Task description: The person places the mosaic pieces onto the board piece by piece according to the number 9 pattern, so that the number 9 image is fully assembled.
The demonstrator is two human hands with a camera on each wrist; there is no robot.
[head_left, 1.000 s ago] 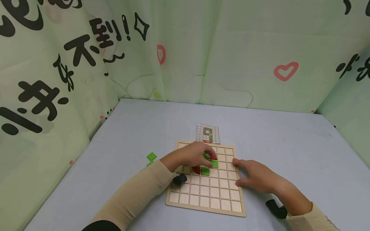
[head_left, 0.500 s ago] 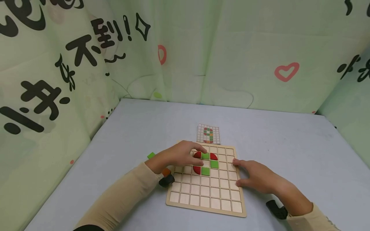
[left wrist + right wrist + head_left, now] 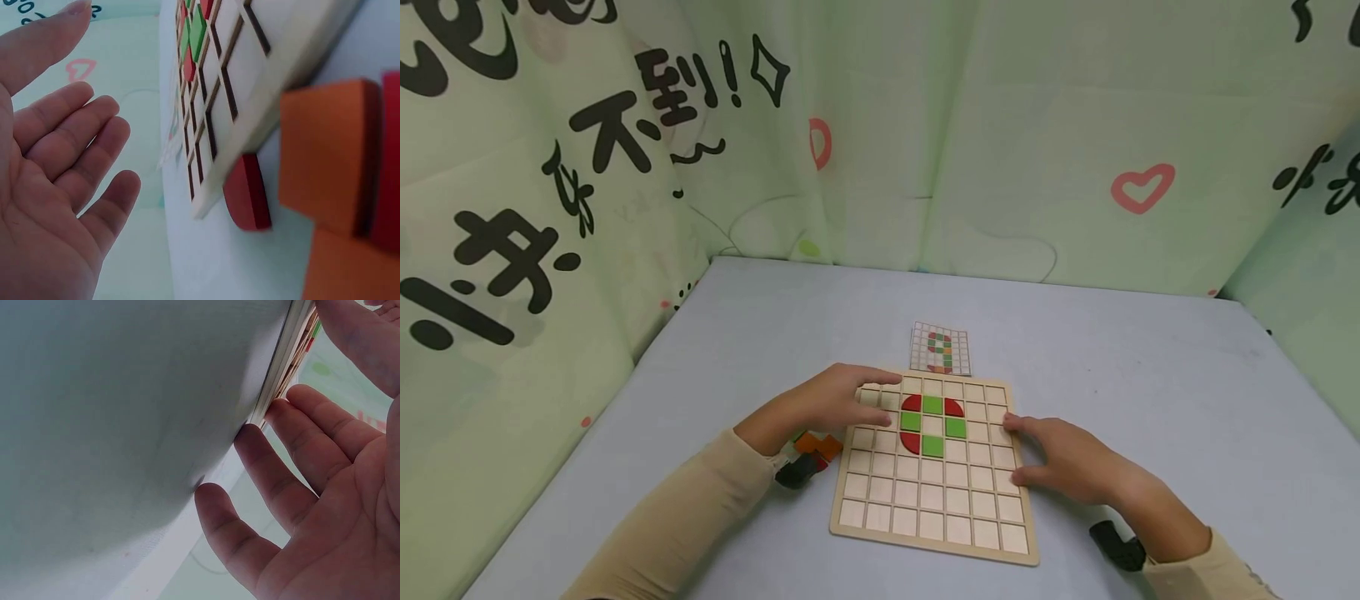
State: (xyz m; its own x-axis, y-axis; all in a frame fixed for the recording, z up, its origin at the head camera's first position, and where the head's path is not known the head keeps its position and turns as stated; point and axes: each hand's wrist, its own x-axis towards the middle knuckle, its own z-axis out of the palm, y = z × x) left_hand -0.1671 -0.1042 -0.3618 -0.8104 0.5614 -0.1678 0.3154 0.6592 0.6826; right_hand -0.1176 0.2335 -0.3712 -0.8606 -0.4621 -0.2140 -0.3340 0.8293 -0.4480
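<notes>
A wooden grid board (image 3: 951,500) lies on the table, with green square tiles (image 3: 932,447) and red quarter-round tiles (image 3: 912,403) set in its upper middle cells. My left hand (image 3: 827,402) hovers over the board's upper left corner, thumb and fingers apart and holding nothing. In the left wrist view its palm (image 3: 50,181) is bare. At the board's right edge, the fingertips and thumb of my right hand (image 3: 1067,454) touch the frame, fingers relaxed. The right wrist view has those fingers (image 3: 275,472) along the board's side (image 3: 284,359).
A pattern card (image 3: 940,346) with a coloured grid lies just beyond the board. Loose orange blocks (image 3: 829,447) and a red piece (image 3: 247,194) lie left of the board, partly hidden by the left wrist. Printed curtains (image 3: 1000,150) enclose the table's back and sides.
My left hand has moved left from the middle of the tiles to the board's upper left, uncovering a green square and the red tiles. The right hand has stayed put.
</notes>
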